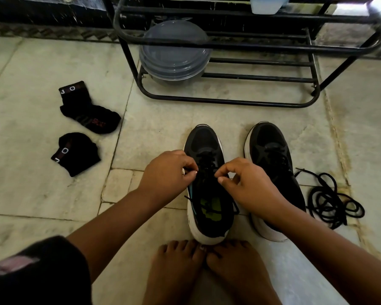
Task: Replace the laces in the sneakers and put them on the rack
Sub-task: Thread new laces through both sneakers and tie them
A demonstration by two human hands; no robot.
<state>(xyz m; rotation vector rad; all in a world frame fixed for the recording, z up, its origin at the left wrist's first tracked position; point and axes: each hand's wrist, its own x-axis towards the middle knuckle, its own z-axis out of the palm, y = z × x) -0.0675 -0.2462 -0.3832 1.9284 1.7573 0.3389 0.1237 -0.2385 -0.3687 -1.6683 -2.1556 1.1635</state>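
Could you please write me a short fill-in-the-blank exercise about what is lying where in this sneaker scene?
1. Both hands, left hand and right hand, pinch the lace of the ____ sneaker of the pair.
2. The loose coil of black lace lies on the floor to the ____ of the right sneaker.
3. The number of black socks on the floor is ____.
4. The lidded round containers sit inside the black metal ____.

Missing words: left; right; two; rack

The person is wearing a dark, black-looking garment (37,271) showing at the lower left, with a pinkish-white printed patch on it. Both forearms are showing bare, no sleeves reaching them. The hands, left (167,172) and right (249,183), are wearing no rings or gloves, and the feet (207,267) are showing bare.
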